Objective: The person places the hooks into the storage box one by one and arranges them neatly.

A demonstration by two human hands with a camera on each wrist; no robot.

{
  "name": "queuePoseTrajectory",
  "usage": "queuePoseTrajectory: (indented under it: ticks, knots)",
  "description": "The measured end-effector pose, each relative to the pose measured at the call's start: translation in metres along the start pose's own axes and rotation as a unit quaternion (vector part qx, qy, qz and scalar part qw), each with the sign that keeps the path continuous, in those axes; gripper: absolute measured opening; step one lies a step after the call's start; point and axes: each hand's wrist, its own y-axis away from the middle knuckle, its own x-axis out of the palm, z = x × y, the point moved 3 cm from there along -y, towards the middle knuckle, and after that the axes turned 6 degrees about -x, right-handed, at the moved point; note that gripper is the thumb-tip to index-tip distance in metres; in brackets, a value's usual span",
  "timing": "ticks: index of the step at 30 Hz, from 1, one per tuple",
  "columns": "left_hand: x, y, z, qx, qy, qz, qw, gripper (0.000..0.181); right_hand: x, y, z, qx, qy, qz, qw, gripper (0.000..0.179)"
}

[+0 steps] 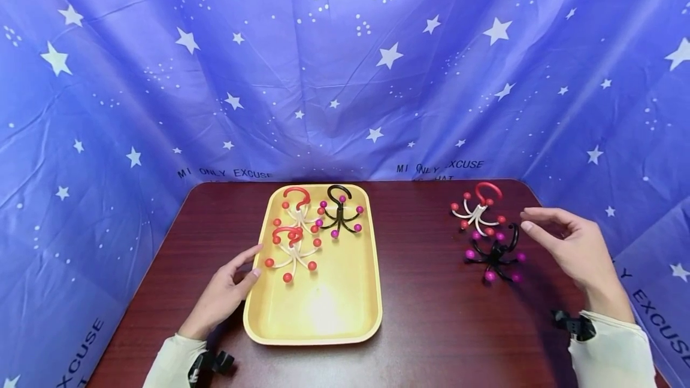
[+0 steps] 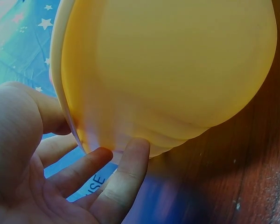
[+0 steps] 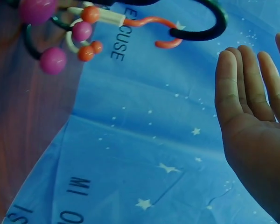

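At the left edge of a yellow tray [image 1: 312, 316], my left hand [image 1: 223, 295] holds the rim, with fingertips against the outer wall in the left wrist view. Two white claw-like pieces with red hooked handles and red ball tips, an upper one [image 1: 299, 217] and a lower one [image 1: 294, 254], lie in the tray beside a black one [image 1: 339, 215] with magenta balls. My right hand [image 1: 577, 244] is just right of another black claw-like piece [image 1: 495, 254], thumb and fingers apart, holding nothing. Behind that piece lies another white one [image 1: 477, 213] with a red hook.
The dark reddish-brown table [image 1: 415, 292] extends between the tray and the right-hand pieces. A blue star-printed curtain [image 1: 334, 64] hangs around its back and sides. Small black devices are strapped to both wrists.
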Motion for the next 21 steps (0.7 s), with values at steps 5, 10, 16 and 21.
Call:
queuePoseTrajectory:
  ticks: [5, 10, 16, 21]
  knots:
    - [0.001, 0.000, 0.001, -0.001, 0.000, -0.002, 1.0000, 0.053, 0.001, 0.006, -0.011, 0.012, 0.018, 0.011, 0.9997, 0.035]
    - [0.002, 0.000, 0.002, 0.000, 0.005, 0.001, 1.0000, 0.053, 0.004, 0.010, -0.018, 0.017, 0.028, 0.016, 0.9993, 0.036]
    - [0.001, -0.002, 0.001, 0.007, -0.003, -0.004, 1.0000, 0.053, 0.012, 0.013, -0.021, 0.014, 0.005, 0.022, 0.9996, 0.036]
    - [0.001, -0.002, 0.002, 0.009, -0.005, -0.004, 0.9999, 0.053, 0.020, 0.016, -0.024, 0.011, -0.040, 0.036, 0.9985, 0.038]
